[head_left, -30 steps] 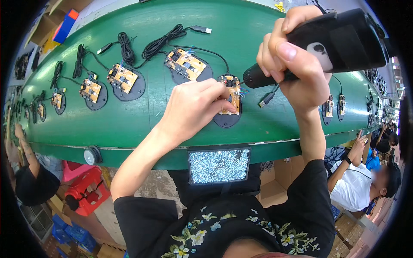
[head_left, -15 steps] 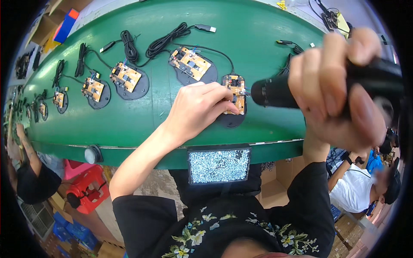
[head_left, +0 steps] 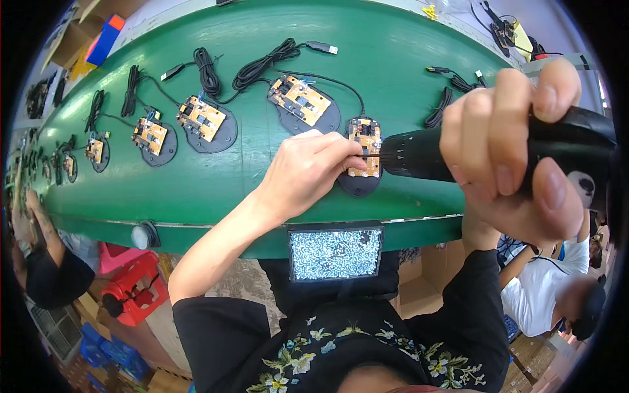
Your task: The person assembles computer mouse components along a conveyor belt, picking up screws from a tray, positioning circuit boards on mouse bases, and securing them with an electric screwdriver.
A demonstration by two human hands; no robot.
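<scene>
My right hand (head_left: 508,141) grips a black power screwdriver (head_left: 419,154), held sideways with its nose to the left. From the nose a thin dark bit (head_left: 372,155) reaches the fingertips of my left hand (head_left: 308,167). Thumb and forefinger are pinched there; whatever sits between them is too small to make out. Beneath the bit lies an opened computer mouse with a tan circuit board (head_left: 364,133) on its black base, partly covered by my left fingers. In front of me a black-rimmed tray (head_left: 334,226) holds a mass of small shiny screws (head_left: 334,254).
More opened mice (head_left: 203,121) with coiled black cables (head_left: 262,62) line the green conveyor belt (head_left: 196,177), to the left and beyond my hands. Other coiled cables (head_left: 440,108) lie behind the screwdriver. People work at left and right. A red stool (head_left: 141,291) stands at lower left.
The mice and cables on the belt have shifted a little to the right. My left fingertips have risen off the circuit board to the screwdriver's bit, which now shows between nose and fingers.
</scene>
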